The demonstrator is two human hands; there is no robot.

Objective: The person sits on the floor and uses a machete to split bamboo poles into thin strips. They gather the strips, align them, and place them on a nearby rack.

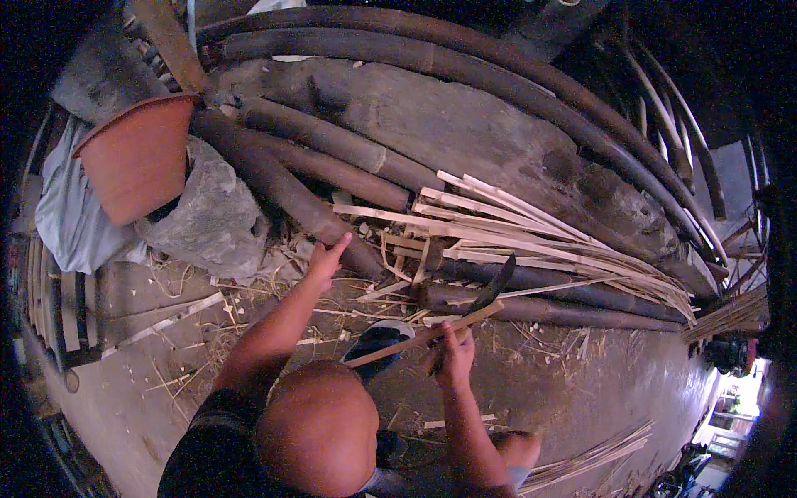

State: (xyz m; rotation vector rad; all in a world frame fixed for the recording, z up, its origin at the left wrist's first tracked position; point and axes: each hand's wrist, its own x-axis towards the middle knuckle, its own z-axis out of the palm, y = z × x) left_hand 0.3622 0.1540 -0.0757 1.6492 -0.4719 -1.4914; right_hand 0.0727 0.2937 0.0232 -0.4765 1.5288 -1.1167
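Left hand (326,256): stretched out ahead of you, fingers loose and spread, holding nothing. The fingertips rest on the nearest dark pole (290,195).
Right hand (455,353): closed in a fist around the handle of the knife (496,285), close in front of your knee (320,427).
Knife: dark curved blade, pointing up and away from you, its tip over the pile of splits (531,236).
Strip (415,339): a pale length lying slantwise, from beside your sandal (378,339) up past the fist to the blade. It touches the right hand. I cannot tell whether your fingers also clamp it.
Poles: whole, dark and laid side by side, curving off to the right behind the splits.
Other things: an orange pot (137,158) tipped on grey sacking (207,220) at left, more thin slats (594,455) low at right.
Step, as I judge it: you are between cuts, with the blade idle while the free hand feels for stock.
Next move calls for: a firm hold on the pole before you pull, as shavings litter the floor. Keep the edge turned away from your left forearm.
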